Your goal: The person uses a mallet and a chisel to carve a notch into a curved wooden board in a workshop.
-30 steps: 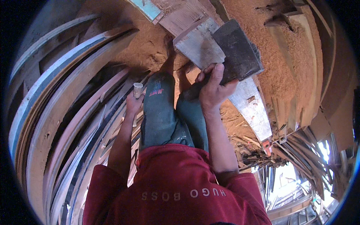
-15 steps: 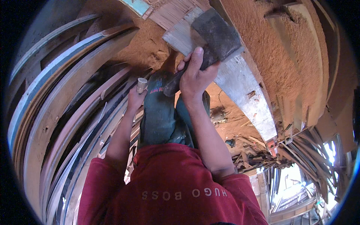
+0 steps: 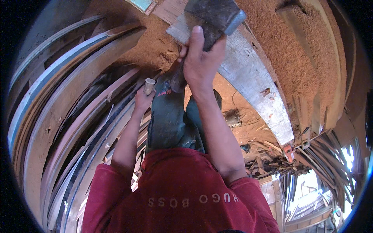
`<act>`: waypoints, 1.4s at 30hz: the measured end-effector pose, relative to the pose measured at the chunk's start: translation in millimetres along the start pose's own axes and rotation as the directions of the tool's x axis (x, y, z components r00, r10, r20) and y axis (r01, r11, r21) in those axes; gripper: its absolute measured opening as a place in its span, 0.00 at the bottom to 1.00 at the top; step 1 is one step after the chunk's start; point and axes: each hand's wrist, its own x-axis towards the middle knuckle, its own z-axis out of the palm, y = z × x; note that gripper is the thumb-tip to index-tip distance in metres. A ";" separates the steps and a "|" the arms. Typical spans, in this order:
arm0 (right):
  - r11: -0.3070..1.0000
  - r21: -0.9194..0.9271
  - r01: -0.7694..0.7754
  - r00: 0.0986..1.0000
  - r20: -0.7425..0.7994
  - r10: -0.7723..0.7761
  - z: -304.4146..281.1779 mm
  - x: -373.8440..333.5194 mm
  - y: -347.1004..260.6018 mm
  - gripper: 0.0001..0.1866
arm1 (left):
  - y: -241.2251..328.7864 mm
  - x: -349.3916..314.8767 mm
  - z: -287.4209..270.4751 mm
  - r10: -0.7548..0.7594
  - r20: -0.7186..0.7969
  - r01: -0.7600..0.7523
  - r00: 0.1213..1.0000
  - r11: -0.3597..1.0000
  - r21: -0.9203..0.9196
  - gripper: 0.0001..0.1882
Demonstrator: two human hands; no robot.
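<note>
My right hand (image 3: 204, 68) is wrapped round the dark handle of a mallet (image 3: 210, 17), thumb lying along it toward the head. The blocky dark head, with a grey worn end, is at the top, over a pale plank (image 3: 254, 83); I cannot tell whether they touch. The handle's rounded butt is above my trouser leg. To the left, my left hand (image 3: 142, 101) is closed round a pale, round-topped handle (image 3: 149, 86) that sticks up out of the fist. Its lower part is hidden, so the kind of tool does not show.
Several long curved-looking boards (image 3: 50, 112) stand in rows along the left. Orange-brown sawdust (image 3: 268, 35) covers the surface at upper right. Wood scraps (image 3: 264, 165) and a bundle of thin strips (image 3: 328, 163) lie at lower right. A small dark device (image 3: 232, 117) is beyond my right knee.
My right hand has raised the mallet toward the top of the view, and its head has turned so the grey end shows more. My left hand keeps its grip, almost in place.
</note>
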 end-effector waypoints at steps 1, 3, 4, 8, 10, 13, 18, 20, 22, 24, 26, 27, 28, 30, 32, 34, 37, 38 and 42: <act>1.000 -0.012 -0.021 0.999 -0.027 0.021 -5.6 -0.8 -2.9 0.13 | -2.0 -0.9 0.4 0.018 -0.020 -0.018 1.000 1.000 -0.016 0.19; 0.992 -0.025 -0.121 0.989 -0.090 0.119 -21.3 -10.5 -9.8 0.12 | -7.5 -2.2 1.9 -0.010 -0.022 0.010 1.000 1.000 -0.017 0.19; 0.983 0.043 -0.179 0.977 -0.106 0.183 -28.3 -15.6 -12.0 0.12 | -10.7 -2.8 3.0 -0.054 -0.027 0.054 0.998 0.999 -0.008 0.19; 0.961 0.087 -0.261 0.951 -0.150 0.272 -33.6 -25.1 -6.1 0.10 | -24.3 -3.2 9.1 -0.049 0.001 0.049 0.999 0.998 -0.044 0.20; 0.992 0.030 -0.120 0.989 -0.081 0.122 -28.0 -22.9 0.7 0.10 | -29.7 -3.4 11.9 -0.020 -0.013 0.019 1.000 0.999 -0.040 0.21; 0.998 -0.016 -0.064 0.994 -0.084 0.063 -21.8 -17.7 7.0 0.10 | -33.5 -3.5 14.2 -0.111 0.011 0.110 0.994 0.993 0.031 0.22; 0.998 0.043 -0.056 0.990 -0.126 0.061 -25.8 -16.9 4.2 0.13 | -32.9 -4.3 16.0 -0.055 0.000 0.055 0.999 0.998 -0.025 0.22; 0.998 -0.049 -0.040 0.998 -0.042 0.038 -27.0 -17.8 2.8 0.12 | -31.9 -7.0 16.2 -0.055 0.013 0.055 0.998 0.999 -0.004 0.22; 0.998 -0.052 -0.045 0.994 -0.103 0.040 -26.9 -19.1 1.6 0.12 | -29.8 -9.5 15.4 0.001 -0.046 -0.002 0.999 1.000 -0.021 0.21; 0.994 -0.068 -0.083 0.990 -0.121 0.075 -26.6 -21.6 -0.2 0.11 | -26.4 -12.4 13.7 -0.042 -0.014 0.041 0.999 0.998 -0.037 0.20; 0.987 0.157 0.030 0.991 -0.130 -0.009 -26.4 -23.5 -2.2 0.11 | -20.9 -12.5 11.6 -0.096 0.010 0.097 0.995 0.994 -0.051 0.20; 0.987 0.163 0.012 0.982 -0.186 0.019 -26.3 -23.5 -3.1 0.11 | -18.0 -12.1 10.8 -0.089 -0.001 0.089 0.996 0.995 -0.047 0.20; 0.997 0.066 -0.043 0.988 -0.143 0.052 -26.7 -23.6 -4.2 0.11 | -14.9 -11.4 9.6 -0.098 -0.001 0.098 0.995 0.994 -0.037 0.19; 0.996 -0.035 -0.082 0.992 -0.099 0.079 -26.9 -20.7 -4.4 0.10 | -10.3 -8.2 8.9 -0.102 0.010 0.102 0.995 0.994 -0.033 0.20; 0.990 0.138 -0.017 0.993 -0.116 0.033 -26.3 -15.5 -3.0 0.10 | -8.3 -4.2 9.4 -0.124 0.026 0.125 0.992 0.992 -0.027 0.20; 0.994 0.103 -0.034 0.993 -0.106 0.045 -23.9 -10.1 -0.3 0.10 | -9.7 -2.2 10.9 -0.054 -0.021 0.055 0.998 0.998 0.027 0.21; 0.978 -0.210 0.004 0.998 -0.057 -0.016 -19.5 -6.9 3.1 0.10 | -16.1 -1.7 13.4 -0.049 0.002 0.049 0.999 0.999 0.005 0.22; 0.966 -0.258 0.032 0.997 -0.062 -0.050 -16.8 -4.3 4.7 0.10 | -18.5 -1.4 14.1 0.006 -0.012 -0.006 1.000 1.000 -0.015 0.22; 0.988 -0.142 0.057 0.996 -0.055 -0.065 -9.4 -2.9 1.9 0.11 | -25.1 -1.8 13.6 0.018 -0.037 -0.019 0.999 0.999 -0.044 0.23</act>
